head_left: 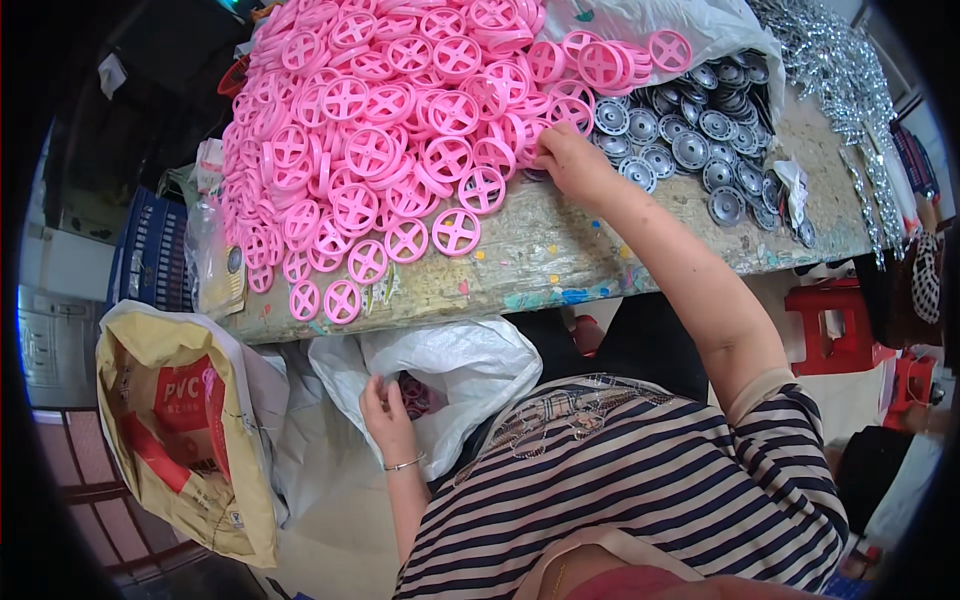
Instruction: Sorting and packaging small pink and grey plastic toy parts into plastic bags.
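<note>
A large heap of pink plastic wheels with crossed spokes covers the table's left and middle. At the heap's right edge my right hand has its fingers closed at the rim of a pink wheel; the fingertips are partly hidden. Just right of that hand lies a pile of grey round discs. Below the table edge, my left hand is at the mouth of a white woven sack, fingers stretched and slightly apart, with nothing visible in them. Small pinkish pieces show inside the sack.
An open yellow-lined paper sack stands at the left. Silver tinsel-like strands hang over the table's far right. A white plastic bag lies behind the discs. Red stools stand under the right side, near another person's arm.
</note>
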Available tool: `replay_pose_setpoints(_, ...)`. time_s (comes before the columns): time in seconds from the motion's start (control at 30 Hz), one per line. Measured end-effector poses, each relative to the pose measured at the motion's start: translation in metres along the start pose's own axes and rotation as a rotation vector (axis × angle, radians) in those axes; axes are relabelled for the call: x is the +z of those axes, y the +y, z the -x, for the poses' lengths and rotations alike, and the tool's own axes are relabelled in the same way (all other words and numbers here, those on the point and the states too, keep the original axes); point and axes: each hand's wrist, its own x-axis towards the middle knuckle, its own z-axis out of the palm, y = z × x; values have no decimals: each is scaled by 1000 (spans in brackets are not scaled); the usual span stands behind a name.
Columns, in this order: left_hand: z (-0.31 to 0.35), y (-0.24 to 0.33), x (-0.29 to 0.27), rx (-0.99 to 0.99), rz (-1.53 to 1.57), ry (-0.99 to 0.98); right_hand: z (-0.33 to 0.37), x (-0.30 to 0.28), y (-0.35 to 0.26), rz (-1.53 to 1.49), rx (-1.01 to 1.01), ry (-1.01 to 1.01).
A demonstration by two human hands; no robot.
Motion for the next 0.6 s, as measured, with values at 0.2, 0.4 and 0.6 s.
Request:
replay_pose_setpoints(0.2,-17,75,17,87,409,11,16,-57,-33,-676,404,43)
replay_pose_setpoints(0.4,-27,180,68,77,1196,-331,91,-50,-98,-804,297,-369)
replay_pose_setpoints(0.6,-19,178,78,-167,1091,-664,81,-14,-54,-404,37,-198)
